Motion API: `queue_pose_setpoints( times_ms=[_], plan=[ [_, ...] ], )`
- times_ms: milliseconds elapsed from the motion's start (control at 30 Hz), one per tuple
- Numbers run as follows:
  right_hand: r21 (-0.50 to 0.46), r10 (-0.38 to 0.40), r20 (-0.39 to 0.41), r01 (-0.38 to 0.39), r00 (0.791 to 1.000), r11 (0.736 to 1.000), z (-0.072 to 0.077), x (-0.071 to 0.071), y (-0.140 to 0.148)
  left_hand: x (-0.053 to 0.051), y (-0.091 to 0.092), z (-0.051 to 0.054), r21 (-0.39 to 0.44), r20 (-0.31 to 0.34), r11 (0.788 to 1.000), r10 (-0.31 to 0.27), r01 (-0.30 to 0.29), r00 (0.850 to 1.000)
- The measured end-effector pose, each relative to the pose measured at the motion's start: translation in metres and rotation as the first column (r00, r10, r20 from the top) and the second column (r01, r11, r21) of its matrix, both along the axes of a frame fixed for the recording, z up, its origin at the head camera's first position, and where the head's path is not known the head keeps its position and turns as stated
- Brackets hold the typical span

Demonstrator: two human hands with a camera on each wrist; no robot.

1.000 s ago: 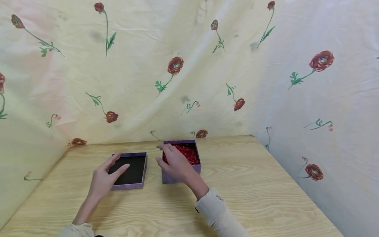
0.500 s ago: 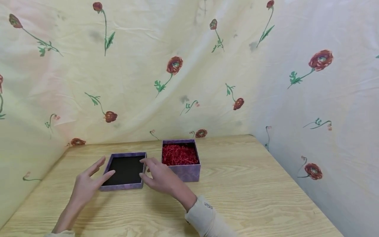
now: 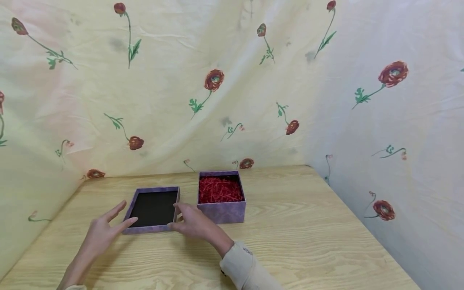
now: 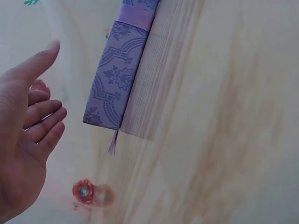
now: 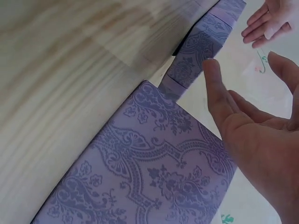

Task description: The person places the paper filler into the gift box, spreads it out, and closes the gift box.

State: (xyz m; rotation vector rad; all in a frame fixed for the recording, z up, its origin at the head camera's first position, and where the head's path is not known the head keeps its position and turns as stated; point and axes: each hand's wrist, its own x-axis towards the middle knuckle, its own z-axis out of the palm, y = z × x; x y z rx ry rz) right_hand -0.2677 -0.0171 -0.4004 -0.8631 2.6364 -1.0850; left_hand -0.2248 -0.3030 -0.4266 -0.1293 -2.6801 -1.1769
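Observation:
A purple patterned box lid (image 3: 154, 207) lies upturned on the table, its black inside facing up. My left hand (image 3: 99, 233) hovers at the lid's left side with thumb and fingers spread. The left wrist view has that hand (image 4: 23, 121) apart from the lid's patterned wall (image 4: 117, 74). At the lid's right side is my right hand (image 3: 193, 221), thumb near the front corner and fingers by the right wall; whether they touch it I cannot tell. The matching purple box (image 3: 221, 212) stands to the right, holding red shredded paper (image 3: 219, 189).
The wood-grain table (image 3: 290, 233) reaches back to a flower-printed cloth (image 3: 163, 100) that hangs behind and at both sides. In the left wrist view, a lilac ribbon (image 4: 135, 16) crosses the lid's wall. A narrow gap separates lid and box.
My right hand has moved from over the box leftward and down to the lid's right side. My left hand has drawn back from over the lid, left and nearer. The lid has shifted slightly left.

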Motion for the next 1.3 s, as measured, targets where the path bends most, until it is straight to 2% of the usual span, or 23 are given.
queue_pose_setpoints(
  times_ms=[133, 333, 567, 800, 967, 1167, 1300],
  plan=[
    [0.046, -0.049, 0.023, 0.048, 0.999, 0.998, -0.003, 0.000, -0.004, 0.000, -0.005, -0.005, 0.021, 0.049, 0.999, -0.026, 0.025, 0.998],
    [0.058, -0.053, 0.063, 0.050, 0.997, 0.997, -0.007, -0.003, -0.012, 0.000, -0.009, -0.011, 0.038, 0.104, 0.998, -0.051, 0.047, 0.993],
    [0.080, -0.096, 0.101, 0.088, 0.990, 0.993, -0.010, -0.007, -0.014, -0.004, -0.010, -0.016, 0.055, 0.194, 0.994, -0.103, 0.094, 0.976],
    [0.078, -0.100, 0.142, 0.089, 0.985, 0.993, -0.015, -0.013, -0.015, -0.008, -0.011, -0.023, 0.021, 0.192, 0.993, -0.115, 0.113, 0.975],
    [0.069, -0.092, 0.157, 0.082, 0.983, 0.994, -0.017, -0.017, -0.017, -0.008, -0.012, -0.025, 0.038, 0.177, 0.994, -0.109, 0.104, 0.978],
    [0.033, -0.096, 0.182, 0.092, 0.979, 0.995, -0.019, -0.019, -0.019, -0.008, -0.012, -0.027, -0.040, 0.137, 0.995, -0.082, 0.088, 0.987],
    [0.018, -0.093, 0.177, 0.091, 0.980, 0.996, -0.019, -0.017, -0.022, -0.008, -0.012, -0.026, -0.063, 0.146, 0.995, -0.068, 0.078, 0.987]
  ],
)
